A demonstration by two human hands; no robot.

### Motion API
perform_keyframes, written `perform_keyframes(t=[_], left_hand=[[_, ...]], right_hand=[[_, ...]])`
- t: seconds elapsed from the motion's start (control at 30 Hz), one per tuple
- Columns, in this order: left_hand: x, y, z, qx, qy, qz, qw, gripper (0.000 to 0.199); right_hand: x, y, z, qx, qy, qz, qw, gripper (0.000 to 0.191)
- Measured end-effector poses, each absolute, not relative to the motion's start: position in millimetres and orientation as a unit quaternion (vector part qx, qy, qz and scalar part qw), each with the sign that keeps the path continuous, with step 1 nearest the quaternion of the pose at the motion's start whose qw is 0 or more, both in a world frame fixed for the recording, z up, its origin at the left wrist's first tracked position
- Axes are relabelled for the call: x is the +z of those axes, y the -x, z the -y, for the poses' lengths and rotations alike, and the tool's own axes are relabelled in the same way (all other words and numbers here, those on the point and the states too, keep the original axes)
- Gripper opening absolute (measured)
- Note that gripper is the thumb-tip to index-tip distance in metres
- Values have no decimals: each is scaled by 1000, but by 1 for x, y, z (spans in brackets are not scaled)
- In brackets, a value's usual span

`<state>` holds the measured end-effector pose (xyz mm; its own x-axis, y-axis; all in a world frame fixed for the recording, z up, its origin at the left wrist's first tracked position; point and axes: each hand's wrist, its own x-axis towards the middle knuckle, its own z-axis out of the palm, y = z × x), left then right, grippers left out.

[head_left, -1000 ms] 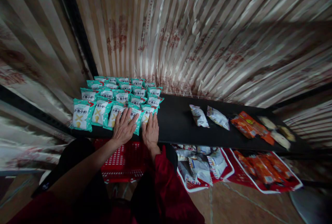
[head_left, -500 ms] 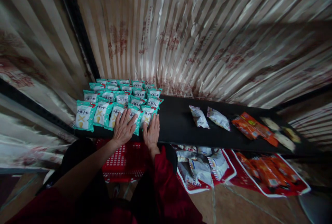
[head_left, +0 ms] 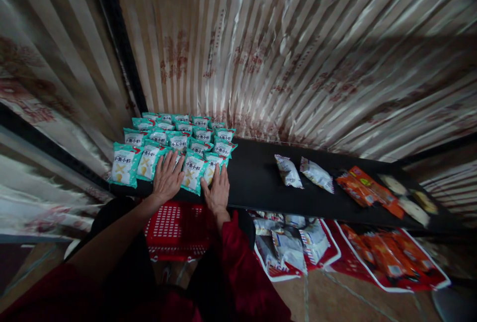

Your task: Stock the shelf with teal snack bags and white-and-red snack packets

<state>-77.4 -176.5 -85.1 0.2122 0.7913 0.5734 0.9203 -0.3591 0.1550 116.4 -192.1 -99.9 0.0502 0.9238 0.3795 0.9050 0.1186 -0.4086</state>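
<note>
Left edge of frame: striped curtain (head_left: 175,29) and a dark upright post (head_left: 119,39). Just right of the post, left of centre, the teal-and-white packets (head_left: 124,165) stand in close rows on a black shelf (head_left: 253,183), the front row near the shelf's edge.

Left hand (head_left: 167,178): unclenched, fingers spread over the third packet of the front row, covering most of it; no grip seen. Next, the fourth packet (head_left: 193,173), uncovered, tilted back. Right hand (head_left: 217,188): also ungripped, fingers extended against the fifth packet (head_left: 211,167), thumb by the fourth's edge. How hard either presses, cannot tell.

Below the hands, a red basket (head_left: 177,225). Risk, my reading: uneven pressure could skew the front row, or a packet sliding toward the near edge could tip off into that basket. A hard push back might topple the rows behind, packed tight as they are.

Farther right, two white packets (head_left: 288,172) lie on the shelf, then orange bags (head_left: 356,188), then pale items (head_left: 414,211), too blurred to name. Beneath, lower right, white-rimmed red baskets (head_left: 395,289) hold more white packets and orange bags.
</note>
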Motion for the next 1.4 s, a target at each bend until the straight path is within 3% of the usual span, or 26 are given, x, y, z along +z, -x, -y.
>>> perform_keyframes(t=[0.67, 0.87, 1.0, 1.17, 1.4], left_hand=[[-85, 75, 180, -321, 758, 555, 122, 58], [-73, 43, 200, -310, 799, 497, 134, 55], [-72, 21, 204, -277, 842, 446, 126, 48], [-76, 11, 199, -267, 857, 422, 126, 48], [-78, 10, 196, -245, 861, 423, 139, 47]], right_hand=[[-97, -113, 194, -1, 662, 688, 298, 81], [-97, -115, 195, 3, 655, 694, 298, 77], [-97, -118, 195, 23, 659, 688, 302, 60], [-100, -124, 194, 46, 656, 675, 334, 52], [-103, -136, 187, 163, 624, 631, 432, 62]])
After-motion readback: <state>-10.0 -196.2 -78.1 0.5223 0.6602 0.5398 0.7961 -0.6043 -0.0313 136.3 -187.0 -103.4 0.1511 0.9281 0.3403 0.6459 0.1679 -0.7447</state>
